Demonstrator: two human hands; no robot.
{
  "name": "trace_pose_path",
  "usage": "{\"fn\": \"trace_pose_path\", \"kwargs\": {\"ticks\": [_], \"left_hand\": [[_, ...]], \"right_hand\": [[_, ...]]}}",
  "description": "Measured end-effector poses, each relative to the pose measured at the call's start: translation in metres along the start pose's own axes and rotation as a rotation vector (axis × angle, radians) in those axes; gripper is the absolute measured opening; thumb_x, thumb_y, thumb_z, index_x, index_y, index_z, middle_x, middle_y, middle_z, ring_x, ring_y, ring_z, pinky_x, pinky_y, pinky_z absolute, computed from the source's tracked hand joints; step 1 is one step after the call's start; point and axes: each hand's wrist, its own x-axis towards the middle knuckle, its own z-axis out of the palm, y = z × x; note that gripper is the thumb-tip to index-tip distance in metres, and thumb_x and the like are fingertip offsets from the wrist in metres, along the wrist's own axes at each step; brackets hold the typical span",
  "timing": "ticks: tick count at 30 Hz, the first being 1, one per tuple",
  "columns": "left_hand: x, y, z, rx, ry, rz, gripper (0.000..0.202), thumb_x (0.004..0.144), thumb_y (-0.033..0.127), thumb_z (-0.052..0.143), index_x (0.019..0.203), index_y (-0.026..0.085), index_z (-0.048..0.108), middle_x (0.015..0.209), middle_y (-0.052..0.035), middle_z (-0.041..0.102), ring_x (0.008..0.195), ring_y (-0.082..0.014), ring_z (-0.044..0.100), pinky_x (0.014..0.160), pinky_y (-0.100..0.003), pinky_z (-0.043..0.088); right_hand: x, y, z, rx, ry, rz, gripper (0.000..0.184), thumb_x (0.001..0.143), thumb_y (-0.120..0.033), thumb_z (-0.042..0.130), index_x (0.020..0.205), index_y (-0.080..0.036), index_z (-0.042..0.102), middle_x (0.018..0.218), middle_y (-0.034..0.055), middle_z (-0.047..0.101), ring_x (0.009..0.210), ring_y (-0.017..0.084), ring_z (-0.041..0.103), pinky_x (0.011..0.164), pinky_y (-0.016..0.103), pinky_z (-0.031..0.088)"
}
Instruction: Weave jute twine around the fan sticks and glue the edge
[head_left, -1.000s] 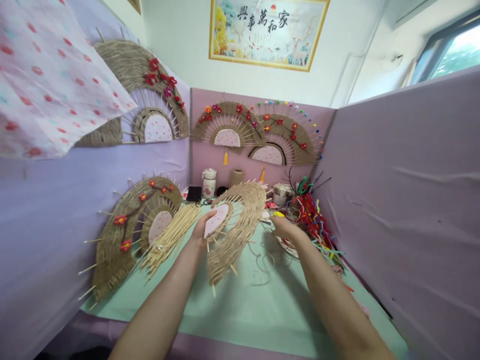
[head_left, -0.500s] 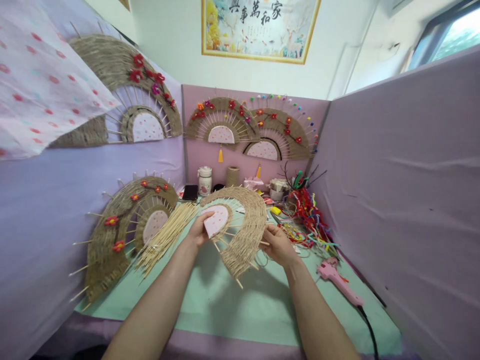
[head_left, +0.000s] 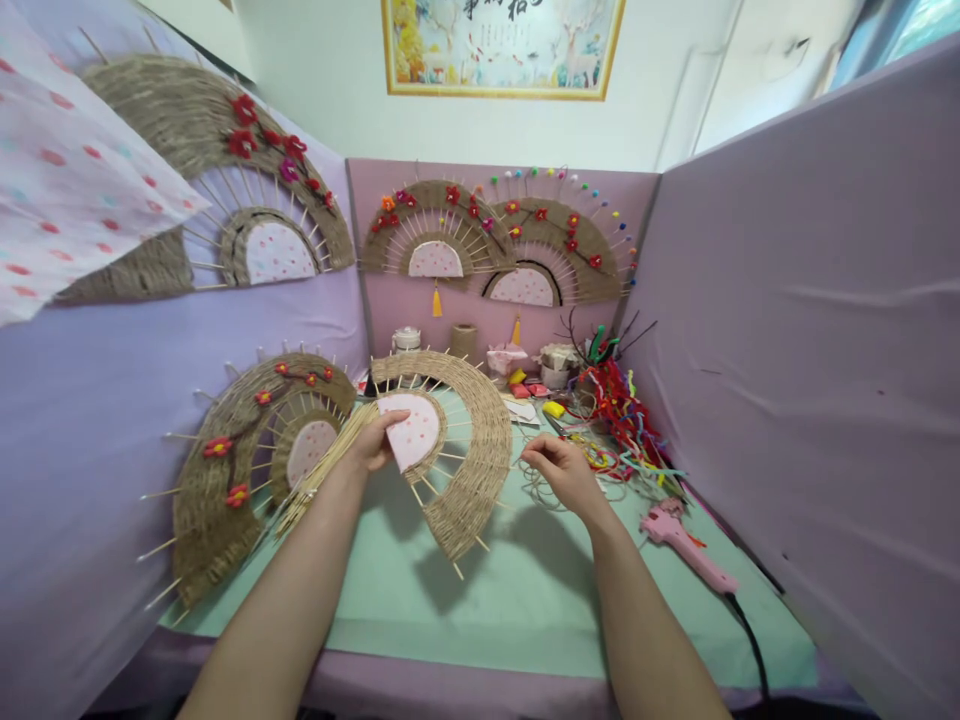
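Note:
My left hand (head_left: 375,440) grips a fan-shaped weaving (head_left: 484,410) by its half-round white centre with red dots (head_left: 415,432), thumb on top. Thin sticks radiate from that centre through a wide band of brown twine, their tips poking past the rim. The weaving is held tilted above the table. Just right of its outer edge, my right hand (head_left: 559,470) is closed in a pinch, apart from the band. A thin strand of twine seems to be between its fingertips, with loose loops of twine (head_left: 541,488) lying below and behind the hand.
A pink glue gun (head_left: 690,548) with a black cord lies at the right. Behind it is a heap of coloured pipe cleaners (head_left: 619,410). A finished fan (head_left: 206,510) leans at the left beside a bundle of thin sticks (head_left: 330,462). A twine spool (head_left: 463,340) stands at the back.
My right hand has come away from the weaving's outer edge, leaving a gap. My left hand has carried the weaving a little to the left and turned it more face-on.

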Motion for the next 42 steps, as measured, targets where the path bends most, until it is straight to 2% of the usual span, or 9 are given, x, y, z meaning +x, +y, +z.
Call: {"fn": "trace_pose_path", "kwargs": {"ticks": [6,11,15,22,32,36,42], "left_hand": [[-0.004,-0.003,-0.015,0.019,-0.009,0.013,0.025,0.07,0.01,0.063,0.095,0.011,0.064,0.082,-0.0101,0.073,0.07,-0.0212,0.07,0.069,-0.031,0.057],[-0.01,-0.005,-0.013,0.05,-0.015,-0.074,0.027,0.07,0.011,0.063,0.096,0.01,0.065,0.079,-0.0108,0.073,0.066,-0.0217,0.069,0.065,-0.03,0.056],[-0.012,-0.005,-0.011,0.064,-0.045,-0.115,0.026,0.071,0.009,0.061,0.096,0.008,0.065,0.08,-0.0125,0.072,0.066,-0.022,0.069,0.065,-0.031,0.056],[-0.017,-0.006,-0.009,0.019,-0.074,-0.113,0.033,0.073,0.009,0.058,0.106,0.008,0.06,0.078,-0.0117,0.073,0.064,-0.0214,0.069,0.067,-0.031,0.057],[-0.016,-0.008,-0.009,-0.032,-0.088,-0.133,0.033,0.075,0.009,0.054,0.107,0.005,0.061,0.078,-0.0132,0.073,0.064,-0.023,0.069,0.063,-0.032,0.057],[-0.017,-0.008,-0.011,-0.014,-0.093,-0.153,0.033,0.074,0.01,0.055,0.106,0.005,0.062,0.077,-0.0134,0.073,0.064,-0.0234,0.069,0.065,-0.032,0.057],[-0.016,-0.008,-0.015,-0.001,-0.122,-0.145,0.023,0.071,0.007,0.058,0.093,0.005,0.065,0.076,-0.0142,0.073,0.061,-0.0236,0.069,0.059,-0.032,0.057]], "right_hand": [[-0.003,0.003,0.004,-0.08,-0.044,-0.022,0.018,0.078,-0.034,0.062,0.068,-0.019,0.062,0.06,-0.0012,0.052,0.054,0.011,0.04,0.051,0.024,0.033],[-0.006,0.004,0.005,-0.091,-0.019,-0.073,0.022,0.073,-0.038,0.068,0.065,-0.019,0.06,0.058,-0.0009,0.053,0.053,0.011,0.04,0.049,0.025,0.033],[-0.007,0.0,0.002,-0.106,-0.006,-0.076,0.021,0.073,-0.037,0.068,0.064,-0.019,0.06,0.055,-0.0024,0.05,0.05,0.01,0.037,0.048,0.025,0.03],[-0.005,0.0,-0.001,-0.1,0.007,-0.087,0.017,0.078,-0.034,0.062,0.068,-0.02,0.062,0.062,-0.0005,0.056,0.055,0.012,0.043,0.052,0.025,0.034],[-0.004,0.005,0.006,-0.123,-0.037,-0.066,0.02,0.08,-0.035,0.058,0.068,-0.019,0.062,0.062,-0.0003,0.055,0.057,0.013,0.044,0.053,0.025,0.035],[-0.004,0.006,0.004,-0.12,-0.013,-0.072,0.021,0.081,-0.036,0.058,0.069,-0.019,0.062,0.063,-0.0005,0.055,0.057,0.013,0.045,0.054,0.025,0.035],[-0.004,0.001,0.001,-0.191,0.088,-0.221,0.017,0.084,-0.034,0.057,0.075,-0.021,0.062,0.072,0.0022,0.059,0.064,0.015,0.051,0.061,0.028,0.039]]}}
